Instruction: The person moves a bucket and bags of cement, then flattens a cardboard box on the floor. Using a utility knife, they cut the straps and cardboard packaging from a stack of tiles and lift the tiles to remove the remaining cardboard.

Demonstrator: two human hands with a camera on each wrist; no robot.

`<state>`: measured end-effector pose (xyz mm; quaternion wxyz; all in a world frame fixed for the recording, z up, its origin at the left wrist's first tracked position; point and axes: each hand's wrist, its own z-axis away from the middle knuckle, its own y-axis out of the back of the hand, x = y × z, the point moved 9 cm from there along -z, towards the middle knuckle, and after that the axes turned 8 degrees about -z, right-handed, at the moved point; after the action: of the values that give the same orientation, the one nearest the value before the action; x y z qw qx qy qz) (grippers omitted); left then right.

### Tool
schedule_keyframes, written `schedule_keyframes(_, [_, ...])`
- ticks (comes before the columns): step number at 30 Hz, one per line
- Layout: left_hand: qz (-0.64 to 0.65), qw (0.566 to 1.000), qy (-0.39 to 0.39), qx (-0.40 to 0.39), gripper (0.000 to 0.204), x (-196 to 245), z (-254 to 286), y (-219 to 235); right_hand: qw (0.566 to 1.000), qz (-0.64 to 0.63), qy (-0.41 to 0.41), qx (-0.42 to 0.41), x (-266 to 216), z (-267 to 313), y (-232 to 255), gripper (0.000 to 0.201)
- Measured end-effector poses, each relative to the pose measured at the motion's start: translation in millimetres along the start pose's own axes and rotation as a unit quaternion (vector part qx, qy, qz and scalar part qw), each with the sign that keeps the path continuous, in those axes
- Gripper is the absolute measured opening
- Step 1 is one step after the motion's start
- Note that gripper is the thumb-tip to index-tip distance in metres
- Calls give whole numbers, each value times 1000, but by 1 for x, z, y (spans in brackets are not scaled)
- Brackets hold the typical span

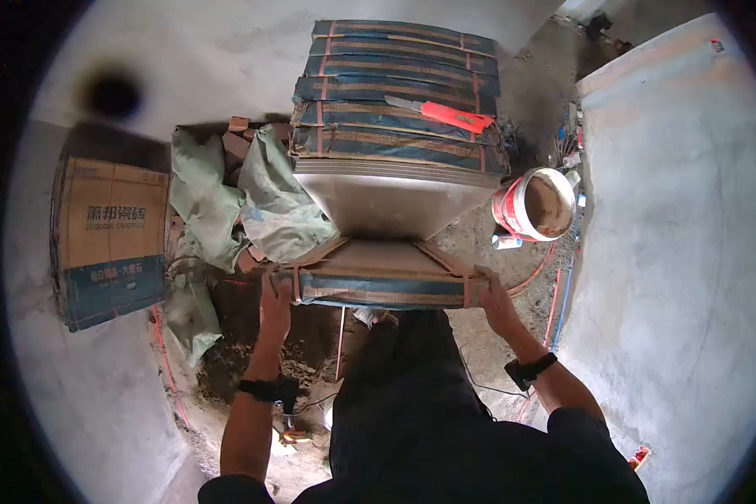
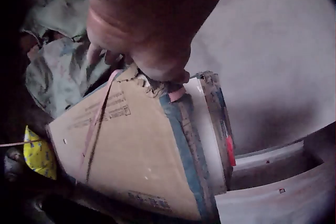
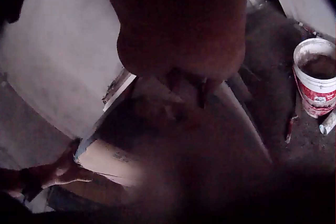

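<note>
My two hands grip the top corners of a strapped carton of tiles (image 1: 386, 288), brown with a dark blue edge, in front of my legs. The left hand (image 1: 275, 298) has its fingers over the left corner, where the left wrist view shows torn cardboard and a pink strap (image 2: 100, 124). On the right corner is the right hand (image 1: 500, 307); its fingers are dark in the right wrist view. Just beyond the carton stand bare grey tiles (image 1: 386, 197), with several strapped cartons (image 1: 395, 67) behind them. A red-handled knife (image 1: 456, 115) lies across those cartons.
Another carton (image 1: 113, 244) leans on the left wall. Pale green sacks (image 1: 277, 206) lie over broken bricks at the left. A white and red bucket (image 1: 548, 204) stands at the right, near red and blue tubing along the right wall (image 1: 672, 218). A yellow packet (image 2: 39, 153) is below the carton.
</note>
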<state>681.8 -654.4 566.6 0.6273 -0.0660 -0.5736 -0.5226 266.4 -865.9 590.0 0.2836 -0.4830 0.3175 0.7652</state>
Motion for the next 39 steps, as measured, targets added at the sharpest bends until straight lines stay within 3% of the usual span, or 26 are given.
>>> schedule_keyframes(3, [-1, 1000, 4, 8, 56, -7, 6, 0, 998, 50, 31, -31, -2, 3, -1, 57])
schedule_keyframes(6, [9, 999, 37, -7, 55, -9, 23, 6, 992, 95, 10, -86, -1, -2, 1, 62])
schedule_keyframes(7, [6, 998, 64, -14, 54, -9, 23, 5, 993, 52, -43, -99, -17, -10, 1, 60])
schedule_keyframes(8, [5, 998, 68, -14, 54, -11, 24, 5, 992, 51, -45, -101, -18, -23, -1, 60])
schedule_keyframes(10, [31, 997, 66, -30, 55, -19, 23, 4, 975, 172, 78, -113, -41, -49, -10, 53])
schedule_keyframes(11, [28, 997, 68, -31, 55, -25, 21, 8, 976, 169, 76, -115, -46, -65, -18, 53])
schedule_keyframes(13, [-31, 995, 50, -80, 54, -30, 22, 8, 944, 190, -119, -242, -21, -75, -57, 55])
schedule_keyframes(14, [-33, 995, 52, -81, 54, -31, 22, 10, 944, 188, -121, -244, -16, -74, -71, 55])
schedule_keyframes(16, [-37, 995, 11, -92, 49, -13, 16, 14, 894, 342, -42, -287, -11, -76, -99, 52])
schedule_keyframes(20, [-44, 996, -31, -77, 46, 14, -6, 31, 891, 348, -28, -289, -19, -80, -113, 59])
schedule_keyframes(22, [-38, 993, -57, -92, 47, 28, -16, 34, 885, 353, -66, -297, -15, -76, -110, 57])
schedule_keyframes(24, [-11, 993, -51, -105, 48, 51, -31, 27, 894, 343, -28, -287, -27, -72, -107, 56])
schedule_keyframes(26, [-134, 972, -109, -158, 48, 91, -33, 10, 902, 332, 6, -276, -48, -60, -106, 55])
schedule_keyframes(27, [-134, 972, -109, -157, 48, 102, -36, 2, 892, 357, 25, -275, -61, -52, -104, 52])
schedule_keyframes(29, [-182, 934, -187, -245, 51, 129, -27, -35, 881, 384, 44, -271, -89, -34, -100, 49])
schedule_keyframes(30, [-181, 933, -189, -247, 51, 137, -23, -46, 892, 360, 64, -266, -108, -23, -100, 46])
schedule_keyframes(33, [-239, 858, -197, -410, 59, 143, 5, -97, 906, 226, 100, -345, -105, 30, -124, 42])
schedule_keyframes(34, [-237, 855, -202, -415, 59, 142, 10, -103, 908, 228, 95, -339, -116, 38, -126, 42])
schedule_keyframes(36, [-307, 803, -211, -465, 57, 127, 23, -116, 822, 230, -7, -521, -117, 75, -148, 42])
schedule_keyframes(37, [-363, 779, -174, -481, 48, 114, 22, -118, 828, 226, 47, -510, -115, 71, -152, 43])
schedule_keyframes(38, [-363, 778, -178, -482, 48, 101, 16, -118, 830, 227, 46, -507, -99, 64, -154, 43])
schedule_keyframes(39, [-388, 735, -315, -459, 42, 93, 17, -123, 899, 243, 186, -314, -112, 33, -137, 39])
